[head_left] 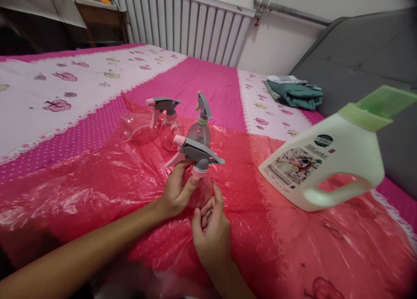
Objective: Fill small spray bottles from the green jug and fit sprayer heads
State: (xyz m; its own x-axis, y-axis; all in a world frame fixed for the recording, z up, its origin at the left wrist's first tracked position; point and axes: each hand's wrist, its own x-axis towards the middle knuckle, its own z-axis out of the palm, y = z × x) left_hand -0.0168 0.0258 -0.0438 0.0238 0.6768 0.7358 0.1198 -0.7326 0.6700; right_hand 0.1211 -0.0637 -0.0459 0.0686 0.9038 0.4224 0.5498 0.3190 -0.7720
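At frame center, the left hand (177,193) was clamped on the spray bottle (200,168) near its collar; the right hand (213,234) lay curled beside it, contact indeterminate. The step appeared to be steadying; the next move likely required firm collar support.

Jug (345,153) right of spray bottles (199,150)

The held spray bottle (204,191) is partly hidden by the right grip (213,231); its trigger head (200,150) covers the lower body of the bottle directly behind (198,133). The label's (295,165) small print is illegible; the right edge crops the headboard (355,68).
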